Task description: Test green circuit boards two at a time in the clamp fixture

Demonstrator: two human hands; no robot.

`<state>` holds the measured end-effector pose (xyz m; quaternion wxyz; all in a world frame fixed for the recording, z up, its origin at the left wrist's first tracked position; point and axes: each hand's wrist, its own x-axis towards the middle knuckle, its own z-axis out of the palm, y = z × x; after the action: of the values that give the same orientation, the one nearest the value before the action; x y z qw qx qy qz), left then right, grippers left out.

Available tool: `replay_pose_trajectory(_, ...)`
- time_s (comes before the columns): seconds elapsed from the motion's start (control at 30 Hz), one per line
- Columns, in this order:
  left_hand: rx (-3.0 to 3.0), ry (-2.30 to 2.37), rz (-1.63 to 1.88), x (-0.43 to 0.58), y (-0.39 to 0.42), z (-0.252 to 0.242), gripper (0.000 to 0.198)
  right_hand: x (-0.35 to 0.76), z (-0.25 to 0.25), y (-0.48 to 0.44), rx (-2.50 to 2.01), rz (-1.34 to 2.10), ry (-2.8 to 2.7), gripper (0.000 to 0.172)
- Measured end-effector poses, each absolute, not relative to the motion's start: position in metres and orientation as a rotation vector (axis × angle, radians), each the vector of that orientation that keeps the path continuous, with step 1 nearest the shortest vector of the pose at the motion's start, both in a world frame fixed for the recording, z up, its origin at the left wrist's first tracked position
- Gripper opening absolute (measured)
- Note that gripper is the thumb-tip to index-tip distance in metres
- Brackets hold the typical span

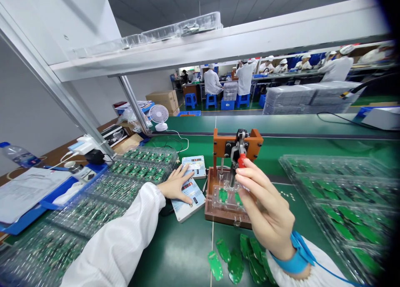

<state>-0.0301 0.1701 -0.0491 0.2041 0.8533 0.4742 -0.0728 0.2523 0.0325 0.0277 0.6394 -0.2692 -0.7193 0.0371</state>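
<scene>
My right hand point(265, 203), with a blue wrist strap point(295, 253), is closed on the red handle point(241, 160) of a toggle clamp on an orange and brown fixture point(254, 142). Under the clamp, green boards point(223, 195) lie in a clear plate; my fingers partly hide one. To the left, my left hand point(177, 184) lies with spread fingers across two white devices with red digit displays, the nearer one point(189, 207) and the farther one point(197, 170). Several loose green boards point(235, 267) lie in front of the fixture.
Clear trays of populated boards point(106, 195) fill the left side. More trays with green boards point(343, 220) stand at the right. A small fan point(159, 115) is behind the devices. A shelf point(187, 45) crosses overhead. People in white work in the background.
</scene>
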Motion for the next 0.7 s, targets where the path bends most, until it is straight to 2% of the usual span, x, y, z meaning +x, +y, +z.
replay_pose_trajectory(0.27,2.403,1.298,-0.161,-0.032,0.172,-0.057,0.137,0.253,0.027,0.031,-0.625,0.091,-1.65,0.055)
replay_pose_trajectory(0.37,2.363,1.309,-0.039,-0.036,0.174,-0.061,0.135,0.252,0.027,0.031,-0.625,0.092,-1.651,0.054)
replay_pose_trajectory(0.43,2.305,1.327,0.237,-0.037,0.175,-0.06,0.119,0.253,0.028,0.031,-0.62,0.086,-1.652,0.055)
replay_pose_trajectory(0.57,1.884,1.332,1.14,-0.041,0.182,-0.055,0.063,0.255,0.03,0.03,-0.611,0.096,-1.665,0.055)
replay_pose_trajectory(0.63,1.589,1.341,1.411,-0.046,0.188,-0.055,0.051,0.257,0.03,0.03,-0.613,0.121,-1.672,0.053)
replay_pose_trajectory(0.7,1.404,1.384,1.526,-0.053,0.193,-0.057,0.051,0.259,0.031,0.03,-0.616,0.142,-1.681,0.052)
